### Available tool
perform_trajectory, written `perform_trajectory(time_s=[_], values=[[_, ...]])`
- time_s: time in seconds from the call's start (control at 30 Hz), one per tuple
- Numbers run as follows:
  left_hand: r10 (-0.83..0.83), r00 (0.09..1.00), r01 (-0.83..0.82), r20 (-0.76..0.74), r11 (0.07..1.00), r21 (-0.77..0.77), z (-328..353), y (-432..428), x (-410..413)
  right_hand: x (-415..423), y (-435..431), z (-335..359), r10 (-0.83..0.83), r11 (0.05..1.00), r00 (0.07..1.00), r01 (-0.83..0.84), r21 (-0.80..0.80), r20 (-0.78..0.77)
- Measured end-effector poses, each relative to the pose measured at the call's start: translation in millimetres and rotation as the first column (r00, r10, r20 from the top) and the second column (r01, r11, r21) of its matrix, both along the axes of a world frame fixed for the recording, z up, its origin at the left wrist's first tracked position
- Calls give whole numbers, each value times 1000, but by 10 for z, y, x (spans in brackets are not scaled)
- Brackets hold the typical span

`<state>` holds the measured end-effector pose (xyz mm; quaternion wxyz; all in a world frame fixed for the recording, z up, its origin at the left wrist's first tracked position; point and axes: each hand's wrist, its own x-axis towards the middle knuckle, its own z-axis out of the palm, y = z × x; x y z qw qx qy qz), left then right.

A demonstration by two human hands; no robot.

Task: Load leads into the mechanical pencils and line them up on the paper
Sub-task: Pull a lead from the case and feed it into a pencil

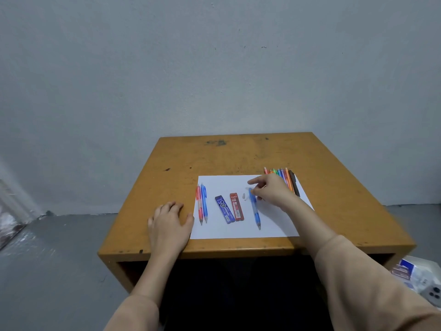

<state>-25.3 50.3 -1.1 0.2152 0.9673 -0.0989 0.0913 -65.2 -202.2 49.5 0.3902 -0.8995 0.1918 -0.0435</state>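
A white sheet of paper (274, 223) lies on the wooden table (238, 156). At its left side a red mechanical pencil (199, 205) and a blue one (204, 203) lie side by side. In the middle lie a blue lead case (224, 209) and a red lead case (236, 207). A small white cap (244, 196) sits beside a third, blue mechanical pencil (254, 209). My right hand (272, 191) pinches the top end of that pencil, index finger extended. My left hand (168, 222) rests flat on the table just left of the paper.
A row of several coloured pencils (285, 180) lies at the paper's far right corner, partly behind my right hand. Boxes and a phone (420, 280) lie on the floor at the right. A grey wall stands behind the table.
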Motion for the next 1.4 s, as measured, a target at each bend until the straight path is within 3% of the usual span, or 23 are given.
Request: perform_trajectory(time_s=[0.2,0.37,0.6,1.4], values=[[5,1000,-5,-8,1000,1,7,4,-6,33,120,198,102,992,993,-97,-76,66],[12,1000,-12,-11,1000,-4,15,-3,-5,119,202,285,313,893,938,-344,-291,-150],[6,1000,-7,-10,1000,-18,7,9,-6,234,237,180,380,754,844,-519,-402,-378],[4,1000,-4,0,1000,-21,-12,12,10,331,276,112,387,701,828,-550,-454,-406]])
